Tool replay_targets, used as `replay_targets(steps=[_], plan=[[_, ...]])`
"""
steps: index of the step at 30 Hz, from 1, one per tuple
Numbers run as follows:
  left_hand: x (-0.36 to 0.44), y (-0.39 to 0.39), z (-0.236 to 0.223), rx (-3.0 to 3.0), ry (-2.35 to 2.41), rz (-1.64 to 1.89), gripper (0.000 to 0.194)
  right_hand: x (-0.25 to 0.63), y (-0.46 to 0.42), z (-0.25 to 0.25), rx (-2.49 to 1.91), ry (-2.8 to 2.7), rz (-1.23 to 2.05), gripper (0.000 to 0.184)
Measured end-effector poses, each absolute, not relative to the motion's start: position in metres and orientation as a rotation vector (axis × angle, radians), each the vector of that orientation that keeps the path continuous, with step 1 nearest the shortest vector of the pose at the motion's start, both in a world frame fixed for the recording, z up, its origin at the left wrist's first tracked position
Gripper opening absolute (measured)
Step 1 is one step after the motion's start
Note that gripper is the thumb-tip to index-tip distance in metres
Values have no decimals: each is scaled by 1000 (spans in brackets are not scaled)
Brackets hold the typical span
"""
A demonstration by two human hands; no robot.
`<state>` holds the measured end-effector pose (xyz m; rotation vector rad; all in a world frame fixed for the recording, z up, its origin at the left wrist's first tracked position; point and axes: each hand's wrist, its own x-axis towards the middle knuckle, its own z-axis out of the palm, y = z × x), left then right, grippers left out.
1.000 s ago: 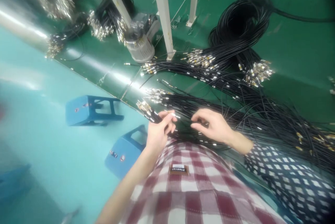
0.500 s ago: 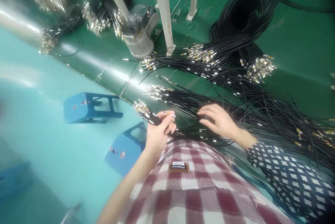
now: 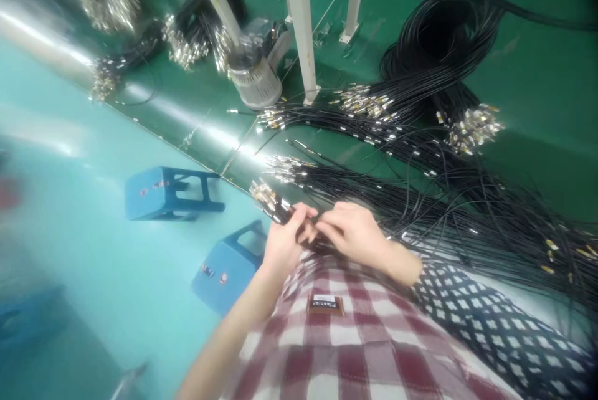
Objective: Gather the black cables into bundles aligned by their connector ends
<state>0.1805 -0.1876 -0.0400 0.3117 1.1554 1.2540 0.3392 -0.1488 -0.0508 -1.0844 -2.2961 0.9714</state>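
My left hand (image 3: pixel 287 238) is closed round a bundle of thin black cables (image 3: pixel 276 210), whose silvery connector ends stick out toward the upper left. Close against it on the right, my right hand (image 3: pixel 352 233) has its fingertips pinched together beside the left fingers. Whatever lies between those right fingertips is hidden or too small to make out. Just beyond both hands, a long spread of loose black cables (image 3: pixel 387 197) runs along the green table, with a cluster of metal connectors (image 3: pixel 287 168) at its left end.
A large coil of black cables (image 3: pixel 402 51) lies at the far right. A grey motor-like device (image 3: pixel 256 83) stands by white metal posts (image 3: pixel 301 32). More cable bundles (image 3: pixel 189 45) lie at the upper left. Two blue stools (image 3: pixel 147 193) are on the floor left of the table edge.
My right hand has moved left from the loose cables to my left hand, and its fingers have closed. My left hand still grips its bundle. The view has shifted slightly.
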Motion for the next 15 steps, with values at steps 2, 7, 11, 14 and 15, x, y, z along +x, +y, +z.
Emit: replay_targets(steps=[2,7,11,14,15], plan=[[176,-190,-45,283,1171,1260,29,342,-128,-69,-1220,-2295,1094,30],[171,-196,-56,240,1131,1311,50,345,-75,-134,-1623,-2338,759,13],[172,-196,-56,103,1047,1296,54,341,-65,-152,-1570,-2364,736,12],[173,-193,-55,31,1044,1321,48,349,-76,-134,-1542,-2319,743,14],[173,-192,-55,37,1052,1339,39,354,-83,-126,-1516,-2281,778,13]])
